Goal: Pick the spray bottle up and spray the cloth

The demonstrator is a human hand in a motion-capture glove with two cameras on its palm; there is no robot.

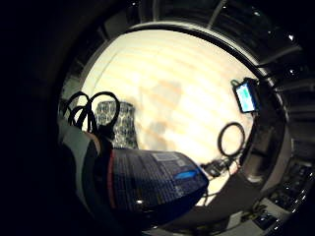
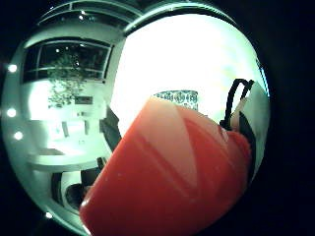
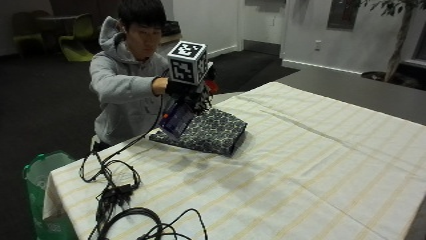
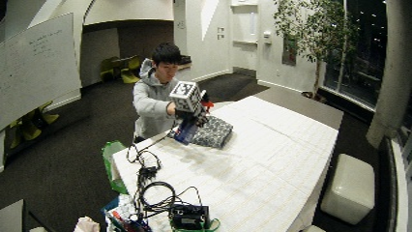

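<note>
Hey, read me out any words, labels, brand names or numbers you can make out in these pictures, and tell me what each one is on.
No text here can be read.
Spray bottle label: rows of small print and a blue patch, too blurred to read.
Whiteboard on the wall: faint handwriting, too small to read.
Small lit screen at the table's edge: glowing, no legible characters.
Cloth: patterned only, no lettering.
</note>
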